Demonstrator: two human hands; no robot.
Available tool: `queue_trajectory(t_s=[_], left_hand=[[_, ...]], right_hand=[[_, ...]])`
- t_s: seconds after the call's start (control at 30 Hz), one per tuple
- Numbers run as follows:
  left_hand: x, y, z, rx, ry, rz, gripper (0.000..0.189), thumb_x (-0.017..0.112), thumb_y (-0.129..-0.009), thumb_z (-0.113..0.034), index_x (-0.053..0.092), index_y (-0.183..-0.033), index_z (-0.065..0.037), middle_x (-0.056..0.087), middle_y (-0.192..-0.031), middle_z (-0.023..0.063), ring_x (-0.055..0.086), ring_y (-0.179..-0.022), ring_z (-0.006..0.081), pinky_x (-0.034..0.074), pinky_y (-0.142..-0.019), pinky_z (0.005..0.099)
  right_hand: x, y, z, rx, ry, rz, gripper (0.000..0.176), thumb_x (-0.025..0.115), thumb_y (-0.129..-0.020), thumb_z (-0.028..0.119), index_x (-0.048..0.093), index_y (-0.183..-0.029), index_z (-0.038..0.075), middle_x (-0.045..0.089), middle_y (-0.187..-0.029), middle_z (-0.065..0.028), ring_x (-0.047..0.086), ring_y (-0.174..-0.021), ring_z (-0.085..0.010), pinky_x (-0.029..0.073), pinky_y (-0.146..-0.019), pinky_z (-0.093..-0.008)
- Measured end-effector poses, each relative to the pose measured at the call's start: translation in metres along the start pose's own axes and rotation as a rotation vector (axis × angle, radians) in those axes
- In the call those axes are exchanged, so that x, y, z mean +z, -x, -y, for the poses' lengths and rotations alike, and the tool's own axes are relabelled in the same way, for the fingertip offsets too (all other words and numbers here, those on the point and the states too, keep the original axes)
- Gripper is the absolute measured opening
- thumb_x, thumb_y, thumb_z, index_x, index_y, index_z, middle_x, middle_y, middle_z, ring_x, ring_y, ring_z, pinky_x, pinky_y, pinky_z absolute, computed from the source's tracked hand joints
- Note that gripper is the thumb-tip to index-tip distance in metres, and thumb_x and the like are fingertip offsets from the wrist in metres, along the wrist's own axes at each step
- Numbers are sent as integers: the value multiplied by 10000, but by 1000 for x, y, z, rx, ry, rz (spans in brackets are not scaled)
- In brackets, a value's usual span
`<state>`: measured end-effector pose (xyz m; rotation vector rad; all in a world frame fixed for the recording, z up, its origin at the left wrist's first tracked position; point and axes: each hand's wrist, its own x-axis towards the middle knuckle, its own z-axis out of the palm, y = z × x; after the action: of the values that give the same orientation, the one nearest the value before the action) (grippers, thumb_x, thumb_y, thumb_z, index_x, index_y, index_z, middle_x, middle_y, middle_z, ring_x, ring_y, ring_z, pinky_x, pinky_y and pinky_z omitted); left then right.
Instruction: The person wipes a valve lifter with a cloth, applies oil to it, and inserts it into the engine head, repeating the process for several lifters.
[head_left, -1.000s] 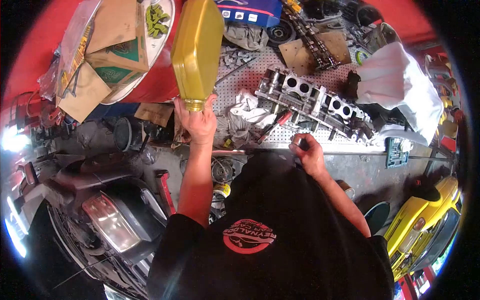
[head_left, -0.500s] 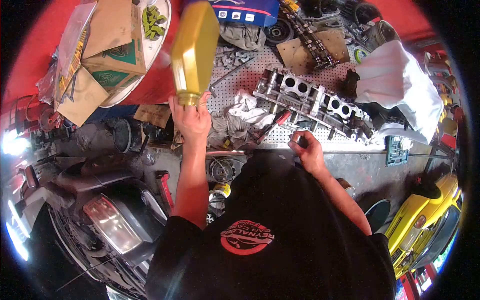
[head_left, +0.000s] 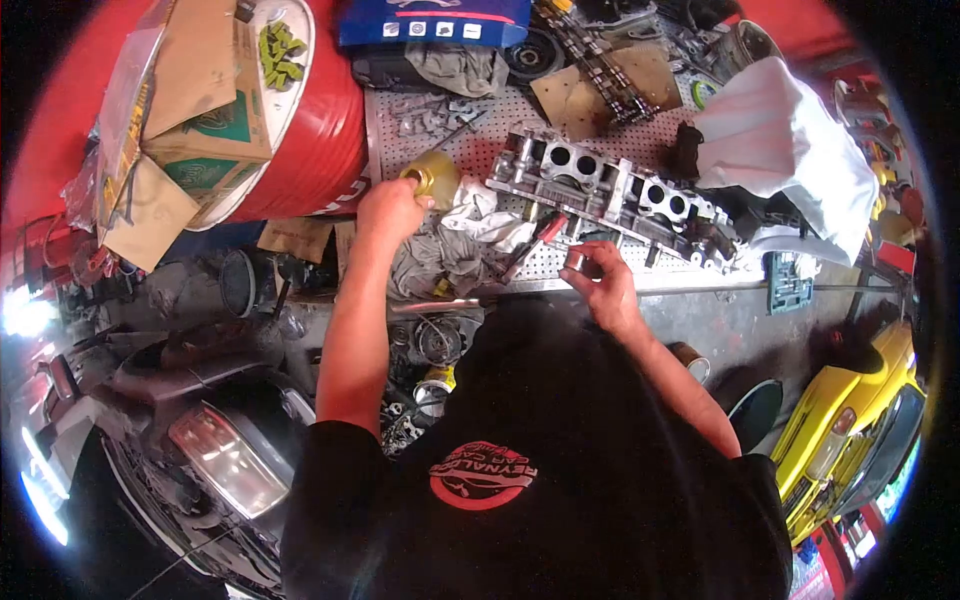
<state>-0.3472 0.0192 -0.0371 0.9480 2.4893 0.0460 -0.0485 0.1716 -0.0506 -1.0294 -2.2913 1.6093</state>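
My left hand (head_left: pixel 393 211) is closed at the near side of a translucent gold plastic bottle (head_left: pixel 440 178), which is low over the bench with its open mouth facing up. Some of the fingers are hidden. Between thumb and fingertips, my right hand (head_left: pixel 608 285) pinches a small cup-shaped metal cylinder (head_left: pixel 575 260) in front of the bench edge. Just beyond it lies an aluminium cylinder head (head_left: pixel 610 192) with paired round bores. Red-handled pliers (head_left: pixel 548 230) rest between the head and a white rag (head_left: pixel 490 215).
A grey rag (head_left: pixel 435 262) lies at the bench's front edge. Camshafts (head_left: pixel 605 70) rest on cardboard at the back, near a blue box (head_left: pixel 430 22). A white cloth (head_left: pixel 780 140) covers parts on the right. To the left stands a red drum (head_left: pixel 325 130) with cardboard boxes on top.
My left hand has brought the gold bottle down from an inverted, raised position to the bench, with its mouth now upward. My right hand still holds the metal cylinder, turned slightly and shifted left.
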Motion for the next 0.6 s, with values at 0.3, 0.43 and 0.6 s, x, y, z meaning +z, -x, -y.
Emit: queue_trajectory(t_s=[0.3, 0.43, 0.6], left_hand=[[-6, 51, -37, 102, -123, -207, 308, 626, -856, -205, 598, -1141, -89, 676, -828, 154, 668, -813, 343, 534, -710, 467], [34, 97, -95, 401, 55, -539, 636, 601, -755, -64, 491, -1379, -118, 605, -797, 116, 598, -796, 286, 522, -684, 424], [68, 113, -131, 421, 193, -448, 689, 597, -759, -12, 477, -1417, -176, 622, -876, 107, 593, -815, 305, 518, -744, 413]], right_hand=[[7, -12, 15, -15, -97, -109, 337, 820, -743, 126, 673, -1030, 28, 637, -955, -99, 647, -837, -178, 519, -781, -297], [15, -18, 22, 18, -19, -111, 322, 820, -741, 124, 677, -1010, 20, 660, -955, -113, 656, -833, -190, 524, -778, -308], [19, -20, 27, -71, -5, -76, 330, 822, -731, 117, 678, -1006, 5, 670, -994, -119, 662, -849, -219, 524, -787, -320]])
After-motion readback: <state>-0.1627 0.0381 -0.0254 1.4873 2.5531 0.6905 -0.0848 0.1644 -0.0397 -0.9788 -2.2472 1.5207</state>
